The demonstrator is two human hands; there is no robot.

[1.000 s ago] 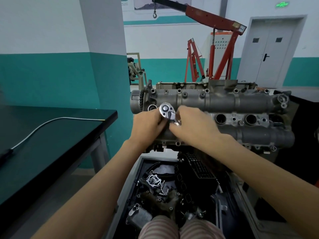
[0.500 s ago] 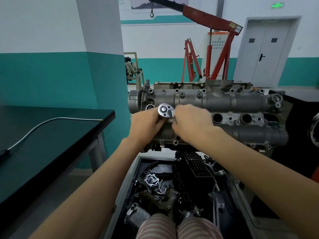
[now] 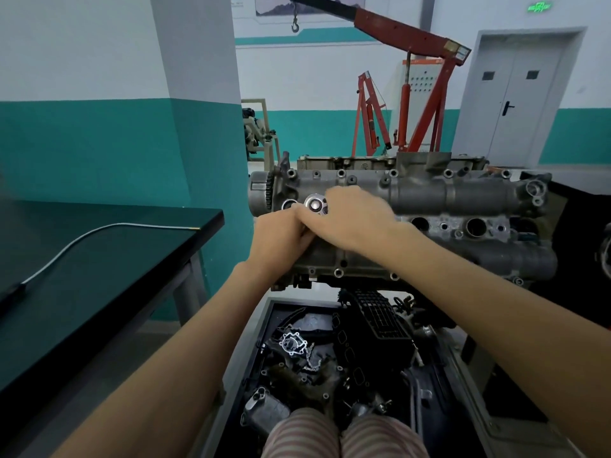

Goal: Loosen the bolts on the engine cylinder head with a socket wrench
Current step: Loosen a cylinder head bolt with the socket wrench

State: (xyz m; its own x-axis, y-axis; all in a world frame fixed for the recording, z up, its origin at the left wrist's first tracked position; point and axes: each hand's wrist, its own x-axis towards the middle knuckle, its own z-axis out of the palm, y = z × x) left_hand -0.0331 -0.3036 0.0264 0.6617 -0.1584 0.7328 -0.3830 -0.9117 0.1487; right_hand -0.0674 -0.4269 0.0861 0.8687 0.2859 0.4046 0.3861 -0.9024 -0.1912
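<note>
At the left end of the grey cylinder head (image 3: 429,196), between the two hands, the round chrome head of the socket wrench (image 3: 314,204) shows; its handle is hidden under the right hand (image 3: 355,218), whose fingers curl over it. The left hand (image 3: 279,238) presses in from below, fingers wrapped at the wrench beside the right hand's, the two hands touching. The cylinder head is cast metal, dull and oily, with two open round bores on its top face to the right of the hands and small bolts along its far and near edges. It sits above an open black tray (image 3: 264,325) full of dark engine parts, among them one pale gasket-like piece (image 3: 292,343). To the left stands one black-topped table (image 3: 99,259) with one grey cable (image 3: 82,241) across it. Behind are teal-and-white walls, a red engine hoist (image 3: 410,34) with a hook, and a grey double door (image 3: 515,94). Striped trouser knees (image 3: 344,436) show at the bottom edge.
</note>
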